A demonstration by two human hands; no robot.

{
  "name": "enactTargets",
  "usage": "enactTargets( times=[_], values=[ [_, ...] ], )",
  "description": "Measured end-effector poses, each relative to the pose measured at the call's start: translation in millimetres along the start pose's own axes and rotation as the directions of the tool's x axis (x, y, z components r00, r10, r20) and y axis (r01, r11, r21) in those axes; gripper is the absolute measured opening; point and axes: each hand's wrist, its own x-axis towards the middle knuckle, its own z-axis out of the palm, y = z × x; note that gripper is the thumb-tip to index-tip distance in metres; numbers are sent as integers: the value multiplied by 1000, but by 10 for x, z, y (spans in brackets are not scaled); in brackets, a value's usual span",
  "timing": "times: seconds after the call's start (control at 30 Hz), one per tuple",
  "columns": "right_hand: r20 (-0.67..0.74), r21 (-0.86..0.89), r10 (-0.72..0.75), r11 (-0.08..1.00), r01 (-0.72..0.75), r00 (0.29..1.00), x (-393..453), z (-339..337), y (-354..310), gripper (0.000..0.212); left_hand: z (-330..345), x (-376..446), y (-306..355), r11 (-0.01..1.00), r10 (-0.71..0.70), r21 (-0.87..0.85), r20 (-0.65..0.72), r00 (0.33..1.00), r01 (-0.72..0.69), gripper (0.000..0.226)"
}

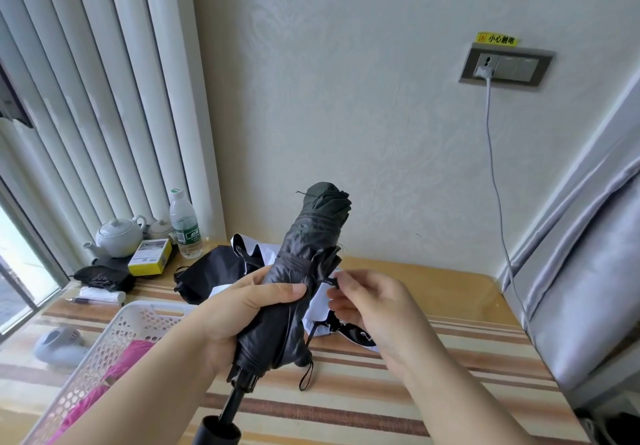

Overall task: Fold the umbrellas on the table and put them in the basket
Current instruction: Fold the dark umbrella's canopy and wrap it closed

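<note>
- The left hand [239, 309] wraps its fingers and thumb around the middle of a rolled black folding umbrella [298, 271], holding it tilted above the striped table [398, 375], canopy end up and handle [218, 430] down.
- The right hand [367, 309] pinches the umbrella's closing strap [330, 283] between thumb and fingertips, just right of the canopy.
- A black-and-white umbrella [221, 271] lies unfolded on the table behind the held one.
- The white perforated basket [114, 344] sits left of the held umbrella, with a pink umbrella [128, 361] inside.
- Farther left of the basket stand a white teapot [117, 236], a water bottle [185, 226] and a yellow box [150, 257].
</note>
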Motion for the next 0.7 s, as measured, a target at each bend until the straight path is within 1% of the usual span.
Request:
enactTargets(
  times=[0.17,0.27,0.4,0.5,0.6,0.63,0.7],
  values=[
    [-48,-39,-94,995,92,994,-57,-40,-28,8,4,-13,0,1000,18,14,-24,1000,-18,42],
    [-47,-86,-132,988,127,990,-89,-59,-57,15,14,-22,-12,999,21,46,-26,999,-20,51],
    [-46,-42,-112,993,110,993,-139,-103,-87,21,51,-43,-23,998,48,38,-11,999,-48,63],
    [-29,-43,-119,992,117,993,-197,-126,-95,24,99,-64,-22,998,58,-22,-2,998,-58,49],
    [-24,-37,-191,981,190,981,-271,-136,-126,21,132,-95,-10,997,56,-63,17,998,-55,41],
    [-29,-34,-226,974,225,974,-296,-144,-145,18,136,-107,-7,996,52,-81,31,998,-50,41],
    [-38,-2,-280,960,280,959,-341,-162,-181,12,133,-133,-8,993,43,-116,71,997,-35,50]
  ],
)
